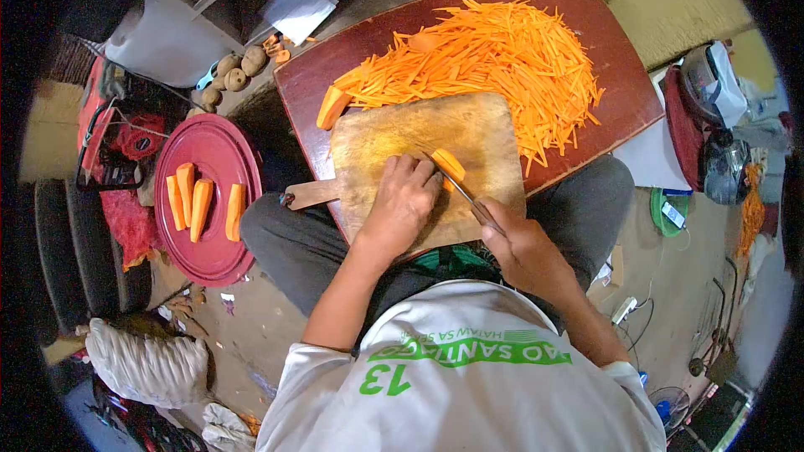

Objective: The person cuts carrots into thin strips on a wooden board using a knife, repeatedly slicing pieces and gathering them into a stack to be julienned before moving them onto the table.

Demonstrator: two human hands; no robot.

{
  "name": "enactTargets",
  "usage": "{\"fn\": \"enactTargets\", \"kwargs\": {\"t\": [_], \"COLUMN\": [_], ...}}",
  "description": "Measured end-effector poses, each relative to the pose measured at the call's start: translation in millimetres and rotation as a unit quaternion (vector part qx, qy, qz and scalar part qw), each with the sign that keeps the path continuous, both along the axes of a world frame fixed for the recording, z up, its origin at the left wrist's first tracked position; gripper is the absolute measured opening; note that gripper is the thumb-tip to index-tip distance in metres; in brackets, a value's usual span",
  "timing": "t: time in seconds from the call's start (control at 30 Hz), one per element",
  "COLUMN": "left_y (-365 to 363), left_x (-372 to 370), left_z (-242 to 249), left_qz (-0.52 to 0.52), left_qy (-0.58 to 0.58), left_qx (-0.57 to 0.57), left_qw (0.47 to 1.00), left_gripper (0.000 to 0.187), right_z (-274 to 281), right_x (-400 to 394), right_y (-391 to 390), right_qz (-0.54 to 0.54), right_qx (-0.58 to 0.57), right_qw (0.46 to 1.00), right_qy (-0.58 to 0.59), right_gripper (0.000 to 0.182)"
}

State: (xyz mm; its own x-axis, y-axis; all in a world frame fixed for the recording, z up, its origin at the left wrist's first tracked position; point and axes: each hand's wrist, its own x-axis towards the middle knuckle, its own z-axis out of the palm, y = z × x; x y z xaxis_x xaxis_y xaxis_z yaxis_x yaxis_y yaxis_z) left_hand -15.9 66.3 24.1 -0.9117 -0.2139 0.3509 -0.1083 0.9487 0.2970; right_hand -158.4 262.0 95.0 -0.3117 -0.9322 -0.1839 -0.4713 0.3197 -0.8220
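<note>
My right hand (529, 247) is closed around the handle of a knife (459, 180), whose blade slants up and left across a wooden cutting board (477, 121). A piece of carrot (450, 164) lies against the blade's right side. My left hand (406, 201) rests on the board just left of the blade, its fingers curled and pressed together; whatever is under them is hidden. Beyond the board spreads a large heap of carrot strips (502, 67). A thicker carrot chunk (333, 108) sits at the heap's left end.
The board rests on a dark red tabletop (615, 75) over my lap. At left, several peeled carrots (201, 209) lie on a round red lid (167, 163). Several brown round vegetables (235, 79) are behind it. A green basket (670, 212) holding a phone stands right.
</note>
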Motion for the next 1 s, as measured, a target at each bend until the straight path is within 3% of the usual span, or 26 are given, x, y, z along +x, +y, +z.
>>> {"fn": "enactTargets", "kwargs": {"t": [0.07,0.17,0.27,0.37,0.47,0.67,0.77,0.87,0.97,1.0], "left_y": [-0.3,1.4,3.0,3.5,1.7,3.3,4.2,5.1,3.5,4.2], "left_x": [0.4,1.4,3.5,3.7,4.4,4.0,4.9,5.1,4.9,4.9], "left_z": [-7.3,-3.6,-3.9,-7.8,-7.4,-3.4,-7.2,-6.8,-5.8,-5.2], "left_qz": [0.011,0.009,0.029,0.04,0.037,0.042,0.046,0.041,0.039,0.041], "left_qy": [0.006,-0.02,-0.017,-0.011,-0.031,-0.007,0.021,0.009,-0.012,-0.006], "left_qx": [0.004,0.031,0.01,0.017,0.019,0.029,0.006,0.019,0.048,0.048], "left_qw": [1.0,0.999,0.999,0.999,0.999,0.999,0.999,0.999,0.998,0.998], "left_gripper": [0.025,0.026,0.025,0.025,0.026,0.026,0.026,0.027,0.027,0.027], "right_z": [-40.3,-4.7,-9.0,8.3,-20.7,-12.1,-28.4,-17.2,-38.7,-34.1], "right_x": [3.5,-7.5,-5.7,-1.9,3.4,-5.6,-4.9,-1.3,-0.6,-2.4], "right_y": [-10.1,-49.8,-27.4,1.8,-0.5,-43.9,-2.0,9.4,-14.0,-26.0], "right_qz": [-0.015,0.026,0.009,0.007,-0.002,0.015,0.001,-0.015,0.003,0.008], "right_qx": [-0.152,0.087,-0.011,0.02,-0.079,0.049,-0.102,0.004,-0.091,-0.052], "right_qw": [0.987,0.996,0.999,0.999,0.996,0.999,0.994,1.0,0.995,0.998], "right_qy": [0.056,-0.011,-0.039,-0.025,0.037,-0.009,0.023,-0.014,0.033,0.024], "right_gripper": [0.041,0.035,0.04,0.04,0.04,0.041,0.038,0.037,0.039,0.04]}}
